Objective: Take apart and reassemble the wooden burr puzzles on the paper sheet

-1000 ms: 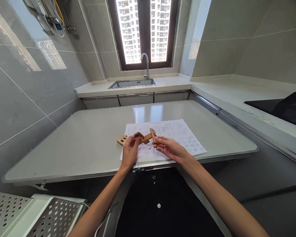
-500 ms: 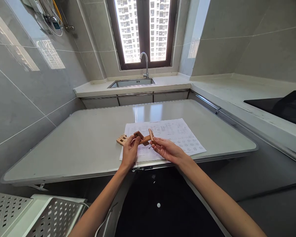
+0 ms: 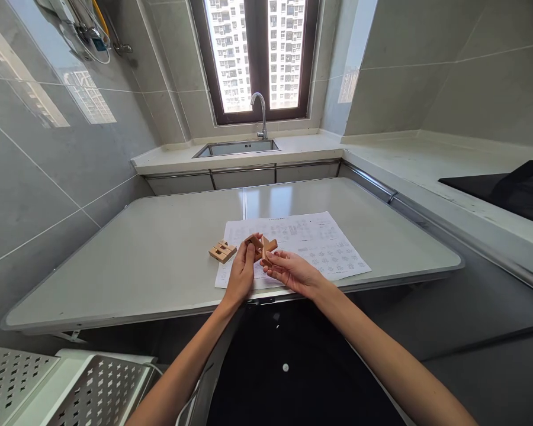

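Note:
Over the front of a printed sheet [image 3: 333, 242], my left hand [image 3: 242, 272] pinches some brown notched wooden pieces [image 3: 254, 240]. My right hand [image 3: 293, 272] holds another wooden piece [image 3: 264, 251] upright against them, and the pieces cross and touch. Fingers hide part of where they meet. Left of my left hand, a group of lighter notched wooden blocks [image 3: 222, 252] lies on the table at the sheet's left edge.
The pale table [image 3: 137, 260] has rounded corners and its front edge is near my body. Beyond it are a counter with a sink [image 3: 240, 149] and a faucet [image 3: 263, 115]. A black item [image 3: 510, 189] lies on the right counter. A perforated white rack [image 3: 102, 390] stands lower left.
Both hands have shifted, the right one leftward with its piece, so the held pieces are closer together. The left hand has moved slightly right, showing more of the lighter blocks.

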`<state>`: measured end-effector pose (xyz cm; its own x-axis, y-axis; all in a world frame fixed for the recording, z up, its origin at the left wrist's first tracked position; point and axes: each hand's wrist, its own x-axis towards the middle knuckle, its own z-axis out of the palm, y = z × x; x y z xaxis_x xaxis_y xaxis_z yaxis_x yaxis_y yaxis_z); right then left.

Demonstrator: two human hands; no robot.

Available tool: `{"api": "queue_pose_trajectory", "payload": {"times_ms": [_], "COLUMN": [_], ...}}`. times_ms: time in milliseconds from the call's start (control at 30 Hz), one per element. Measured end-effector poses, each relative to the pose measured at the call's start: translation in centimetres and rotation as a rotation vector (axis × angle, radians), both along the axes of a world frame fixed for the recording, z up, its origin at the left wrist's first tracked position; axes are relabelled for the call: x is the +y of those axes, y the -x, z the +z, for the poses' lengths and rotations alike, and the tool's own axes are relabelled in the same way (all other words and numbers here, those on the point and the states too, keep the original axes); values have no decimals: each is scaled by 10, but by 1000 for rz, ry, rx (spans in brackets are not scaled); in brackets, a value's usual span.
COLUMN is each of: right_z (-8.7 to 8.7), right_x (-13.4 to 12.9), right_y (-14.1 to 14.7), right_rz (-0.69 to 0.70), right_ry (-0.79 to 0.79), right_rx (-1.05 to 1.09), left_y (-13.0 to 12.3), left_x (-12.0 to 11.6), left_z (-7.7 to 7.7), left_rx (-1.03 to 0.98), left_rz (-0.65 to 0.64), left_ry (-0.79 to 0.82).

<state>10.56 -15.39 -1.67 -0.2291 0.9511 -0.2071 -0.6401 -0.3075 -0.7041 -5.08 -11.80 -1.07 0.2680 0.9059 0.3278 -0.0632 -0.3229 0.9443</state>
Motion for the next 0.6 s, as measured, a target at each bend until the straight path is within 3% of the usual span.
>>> {"api": "queue_pose_trajectory", "payload": {"times_ms": [333,600], "right_z": [5,15], "right_x": [-8,-15], "right_y": [2,10], "right_rz": [-49,-72], "right_ry": [-154,-270], "right_rx": [-120,-190], "left_y": [-6,-13], "left_x": [-9,-8], "left_z": [-5,7], "left_rx": [-61,-327], "left_rz": [-116,-154], "left_ry": [175,379]}}
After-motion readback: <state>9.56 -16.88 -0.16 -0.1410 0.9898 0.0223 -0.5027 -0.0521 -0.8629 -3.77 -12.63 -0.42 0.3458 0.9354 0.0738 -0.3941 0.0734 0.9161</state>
